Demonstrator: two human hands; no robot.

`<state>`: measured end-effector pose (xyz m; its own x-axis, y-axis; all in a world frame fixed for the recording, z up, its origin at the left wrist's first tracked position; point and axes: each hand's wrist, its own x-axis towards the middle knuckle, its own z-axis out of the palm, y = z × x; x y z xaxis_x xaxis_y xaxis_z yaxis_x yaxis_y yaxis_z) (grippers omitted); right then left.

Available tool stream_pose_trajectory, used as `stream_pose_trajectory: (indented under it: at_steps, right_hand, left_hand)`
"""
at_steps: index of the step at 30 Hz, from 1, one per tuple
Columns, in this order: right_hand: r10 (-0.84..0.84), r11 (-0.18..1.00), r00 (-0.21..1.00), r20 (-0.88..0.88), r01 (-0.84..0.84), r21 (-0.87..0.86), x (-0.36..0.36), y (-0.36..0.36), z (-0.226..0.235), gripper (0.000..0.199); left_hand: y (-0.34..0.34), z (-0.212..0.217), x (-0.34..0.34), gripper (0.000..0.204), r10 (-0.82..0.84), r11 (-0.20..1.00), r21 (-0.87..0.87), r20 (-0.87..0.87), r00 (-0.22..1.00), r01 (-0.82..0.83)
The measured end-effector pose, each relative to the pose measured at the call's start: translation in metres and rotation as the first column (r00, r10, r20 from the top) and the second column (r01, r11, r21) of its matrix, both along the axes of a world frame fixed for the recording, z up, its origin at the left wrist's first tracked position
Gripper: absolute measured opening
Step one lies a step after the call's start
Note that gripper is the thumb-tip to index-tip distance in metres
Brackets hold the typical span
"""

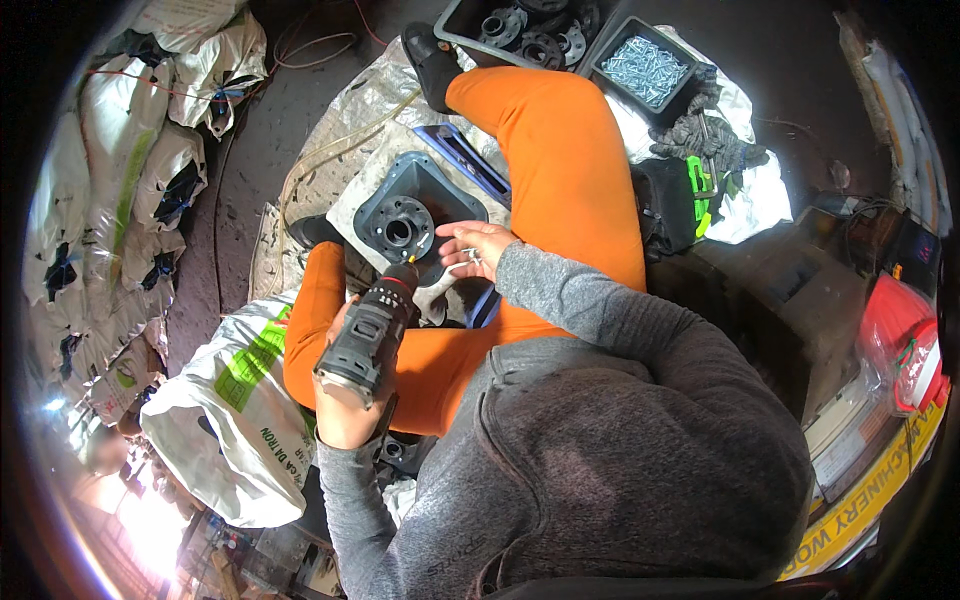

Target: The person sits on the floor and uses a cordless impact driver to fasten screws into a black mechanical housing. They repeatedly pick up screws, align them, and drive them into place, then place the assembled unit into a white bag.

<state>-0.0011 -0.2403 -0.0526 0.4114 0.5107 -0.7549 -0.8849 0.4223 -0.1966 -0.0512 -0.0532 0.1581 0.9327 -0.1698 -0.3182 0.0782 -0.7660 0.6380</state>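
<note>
Grey flange housing [405, 215] beside right fingers [462, 240]

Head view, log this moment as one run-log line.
left hand: grips cordless drill | right hand: holds small metal fasteners, open palm | drill tip by grey flanged housing

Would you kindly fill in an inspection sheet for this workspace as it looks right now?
Surface: dark floor, partly covered by a crinkled plastic sheet.
Job's things: grey flanged housing between the orange-trousered legs; cordless drill, bit pointing toward it.
Clutter: black tray of silver screws, tub of black flanges, grey gloves, white sacks.
Grippers: left hand grips the drill; right hand holds small silver screws over the housing.
Cables: thin wires on the floor at top left.
Surroundings: stacked filled bags on the left, red container on the right.
</note>
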Motion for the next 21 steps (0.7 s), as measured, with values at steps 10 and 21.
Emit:
stream_pose_trajectory:
  at_steps: [10,21]
  right_hand:
    - [0.248,0.922,0.933,0.263,-0.144,-0.36,0.0,0.021,-0.021,0.038]
    - [0.426,0.862,0.855,0.295,-0.285,-0.42,0.005,0.026,-0.021,0.028]
  left_hand:
    - [-0.003,-0.009,0.038,0.048,0.04,0.999,-0.002,-0.119,0.992,-0.04]
    - [-0.009,-0.011,0.075,0.045,-0.151,0.984,0.057,-0.245,0.958,0.17]
